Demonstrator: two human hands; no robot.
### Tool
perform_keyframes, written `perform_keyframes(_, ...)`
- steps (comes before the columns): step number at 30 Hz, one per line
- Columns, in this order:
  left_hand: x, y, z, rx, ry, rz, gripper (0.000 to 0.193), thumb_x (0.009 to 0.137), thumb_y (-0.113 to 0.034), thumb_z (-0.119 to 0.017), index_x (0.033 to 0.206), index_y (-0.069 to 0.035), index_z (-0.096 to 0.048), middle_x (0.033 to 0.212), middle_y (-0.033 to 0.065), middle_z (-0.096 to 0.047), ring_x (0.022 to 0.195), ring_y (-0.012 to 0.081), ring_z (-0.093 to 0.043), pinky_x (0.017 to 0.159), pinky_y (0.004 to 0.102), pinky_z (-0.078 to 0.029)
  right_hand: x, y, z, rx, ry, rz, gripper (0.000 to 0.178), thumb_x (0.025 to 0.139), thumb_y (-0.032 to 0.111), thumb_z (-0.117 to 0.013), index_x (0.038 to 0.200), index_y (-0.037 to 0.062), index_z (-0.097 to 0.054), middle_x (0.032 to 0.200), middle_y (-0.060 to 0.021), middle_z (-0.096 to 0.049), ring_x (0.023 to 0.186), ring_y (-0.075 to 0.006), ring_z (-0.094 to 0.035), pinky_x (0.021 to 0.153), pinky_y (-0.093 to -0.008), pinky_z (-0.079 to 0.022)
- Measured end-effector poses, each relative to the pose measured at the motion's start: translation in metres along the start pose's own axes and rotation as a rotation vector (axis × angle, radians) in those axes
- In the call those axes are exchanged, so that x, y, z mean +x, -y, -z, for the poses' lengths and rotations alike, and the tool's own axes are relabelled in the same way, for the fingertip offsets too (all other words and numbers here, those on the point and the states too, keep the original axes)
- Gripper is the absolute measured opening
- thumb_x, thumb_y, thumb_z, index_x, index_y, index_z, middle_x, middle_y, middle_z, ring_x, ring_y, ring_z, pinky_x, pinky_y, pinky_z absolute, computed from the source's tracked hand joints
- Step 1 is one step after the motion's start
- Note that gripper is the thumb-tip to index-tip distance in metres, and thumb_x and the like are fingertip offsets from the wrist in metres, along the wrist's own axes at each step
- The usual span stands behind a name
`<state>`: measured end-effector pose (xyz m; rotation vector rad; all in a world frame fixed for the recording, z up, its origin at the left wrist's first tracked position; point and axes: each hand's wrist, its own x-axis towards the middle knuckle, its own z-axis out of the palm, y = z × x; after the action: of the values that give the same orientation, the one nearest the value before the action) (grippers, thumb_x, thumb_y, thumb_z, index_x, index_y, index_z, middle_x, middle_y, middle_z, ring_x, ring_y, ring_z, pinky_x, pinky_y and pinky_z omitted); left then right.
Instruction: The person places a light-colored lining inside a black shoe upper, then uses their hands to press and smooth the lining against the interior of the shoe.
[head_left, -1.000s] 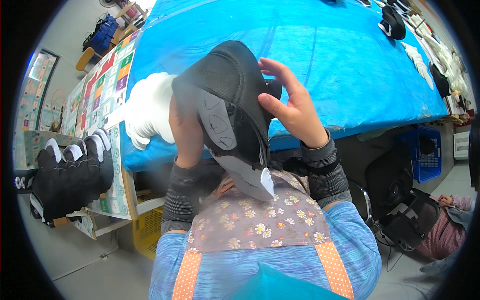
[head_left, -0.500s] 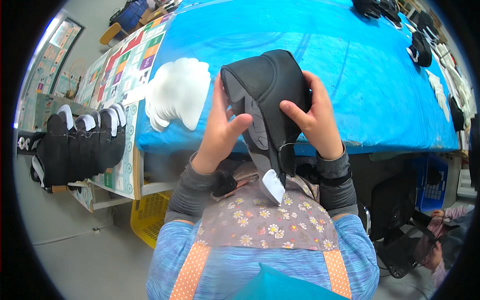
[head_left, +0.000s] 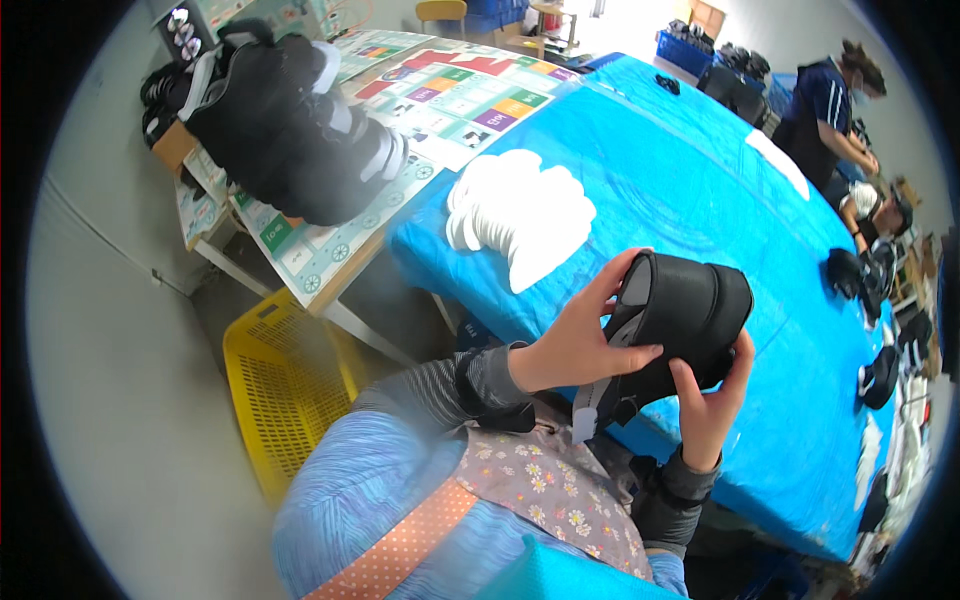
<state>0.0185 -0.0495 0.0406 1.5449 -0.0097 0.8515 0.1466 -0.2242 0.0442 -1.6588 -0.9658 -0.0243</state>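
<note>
Both of my hands hold a black shoe upper above the near edge of the blue-covered table. My left hand grips its left side, the thumb lying across the front and the fingers round the grey-lined opening. On the lower right, my right hand clasps it between thumb and fingers. A pale tab hangs from the upper's lower end, close to my flowered apron. Beyond my left hand lies a fanned stack of white insole-shaped pieces. The upper's underside is hidden.
At left, several black uppers stand bunched on a side table with a printed cover. A yellow crate sits on the floor below. More black uppers line the table's right side, where a person stands at the far end.
The view has swung to the left, bringing the far room and other people in. The upper has been turned in my hands, its smooth rounded side now facing me; both hands still hold it.
</note>
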Motion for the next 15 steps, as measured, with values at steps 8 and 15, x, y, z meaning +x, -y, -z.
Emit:
perform_keyframes(8,0.013,-0.066,0.057,0.223,-0.089,-0.748,0.097,0.068,-0.025,-0.088,0.149,-0.007,-0.037,0.146,0.0218,-0.045,0.131,0.039,-0.05,0.107,0.0453,-0.045,0.03,0.097,-0.017,0.189,0.13,0.464,0.088,0.072,0.01,-0.091,0.143,0.0021,-0.041,0.142,-0.0131,-0.052,0.132,-0.0268,-0.05,0.112,-0.0403,-0.039)
perform_keyframes(15,0.033,-0.154,0.179,0.527,-0.383,-0.968,0.099,0.077,-0.059,-0.072,0.154,-0.009,-0.034,0.151,0.0206,-0.043,0.134,0.0354,-0.05,0.105,0.0482,-0.051,0.127,0.186,-0.081,0.024,0.078,1.101,0.078,0.076,0.009,-0.089,0.141,0.0037,-0.045,0.138,-0.0171,-0.055,0.128,-0.031,-0.056,0.111,-0.0441,-0.043)
